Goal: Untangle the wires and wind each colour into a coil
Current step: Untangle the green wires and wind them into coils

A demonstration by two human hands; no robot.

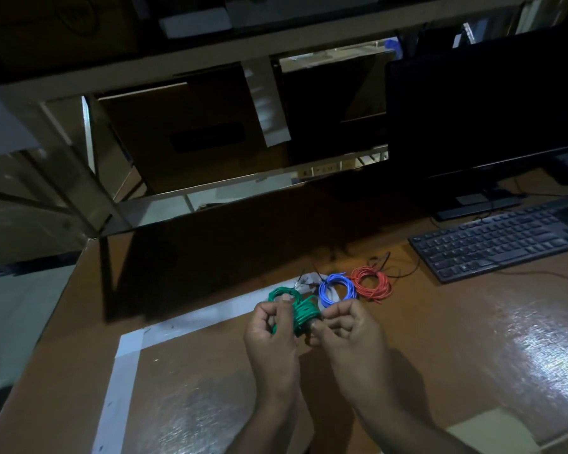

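A green wire coil (pixel 300 311) is held above the brown table (pixel 210 371) between both hands. My left hand (pixel 271 329) grips its left side with the fingers curled round the loops. My right hand (pixel 345 326) pinches the coil's right side, where turns of green wire wrap across the bundle. Just behind them a blue wire coil (pixel 336 290) lies flat on the table. A red wire coil (pixel 373 283) lies beside it to the right, touching it.
A black keyboard (pixel 495 242) sits at the right, a dark monitor (pixel 486 103) behind it. Thin black cable ties or leads (pixel 312 280) lie near the coils. White tape strips (pixel 128 355) mark the tabletop. Shelving with boxes stands at the back.
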